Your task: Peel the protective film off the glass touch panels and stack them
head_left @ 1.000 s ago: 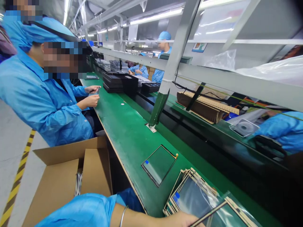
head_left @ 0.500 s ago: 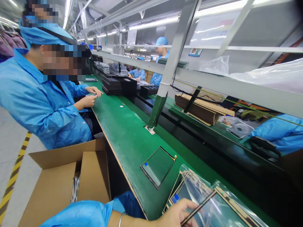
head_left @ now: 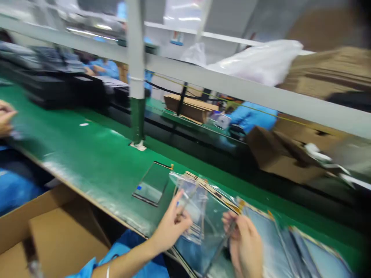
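A clear glass panel with a dark border [head_left: 214, 220] is held tilted between my two hands. My left hand [head_left: 174, 226] pinches its left edge, index finger extended. My right hand [head_left: 246, 239] has its fingers closed on the right edge, near an orange tab. Under and behind it, panels in clear film [head_left: 191, 200] lie on the bench. Another dark-bordered panel [head_left: 153, 183], with a blue sticker and a small orange tab, lies flat to the left. To the right, more wrapped panels [head_left: 269, 235] lie in a blurred row.
A green bench [head_left: 95, 154] runs along a white post [head_left: 136, 69]. An open cardboard box [head_left: 63, 227] stands below the bench edge. Black trays [head_left: 55, 88] are stacked at the far left. A co-worker's hand [head_left: 5, 117] shows at the left edge. An open carton [head_left: 284, 158] lies beyond.
The view has swung right and down. The held panel now lies between both hands; my right hand has come into view. The flat panel appears further left, and more wrapped panels show at right.
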Demonstrator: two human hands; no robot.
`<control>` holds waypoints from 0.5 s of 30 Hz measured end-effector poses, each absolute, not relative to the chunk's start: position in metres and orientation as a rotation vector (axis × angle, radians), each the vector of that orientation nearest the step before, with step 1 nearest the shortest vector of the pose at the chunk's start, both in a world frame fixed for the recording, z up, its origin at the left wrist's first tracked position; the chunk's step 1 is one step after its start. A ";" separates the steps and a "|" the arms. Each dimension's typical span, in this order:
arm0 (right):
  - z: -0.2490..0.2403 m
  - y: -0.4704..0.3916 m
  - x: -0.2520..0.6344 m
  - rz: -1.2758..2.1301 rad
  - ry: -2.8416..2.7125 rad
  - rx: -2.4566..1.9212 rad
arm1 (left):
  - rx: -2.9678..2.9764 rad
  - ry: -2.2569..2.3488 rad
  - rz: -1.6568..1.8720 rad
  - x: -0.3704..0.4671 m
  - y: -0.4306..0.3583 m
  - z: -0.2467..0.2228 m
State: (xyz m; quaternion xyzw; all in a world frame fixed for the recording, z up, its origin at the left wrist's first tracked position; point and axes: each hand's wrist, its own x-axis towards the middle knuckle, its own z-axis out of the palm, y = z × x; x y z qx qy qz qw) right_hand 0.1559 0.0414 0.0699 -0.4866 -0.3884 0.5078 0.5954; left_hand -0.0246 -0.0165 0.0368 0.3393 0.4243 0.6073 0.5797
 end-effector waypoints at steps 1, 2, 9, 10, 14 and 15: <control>0.072 0.041 0.151 1.198 -0.866 -1.112 | 0.803 1.008 1.426 -0.027 -0.015 0.038; 0.074 0.042 0.147 1.202 -0.848 -1.098 | 0.809 1.026 1.429 -0.028 -0.014 0.038; 0.083 0.045 0.140 1.420 -0.726 -0.932 | 0.851 1.104 1.473 -0.021 -0.011 0.045; 0.081 0.045 0.140 1.482 -0.666 -0.905 | 0.856 1.097 1.482 -0.020 -0.012 0.045; 0.065 0.048 0.133 1.537 -0.538 -0.868 | 0.849 1.043 1.482 -0.014 -0.016 0.049; 0.060 0.049 0.129 1.510 -0.553 -0.872 | 0.845 1.027 1.478 -0.012 -0.018 0.050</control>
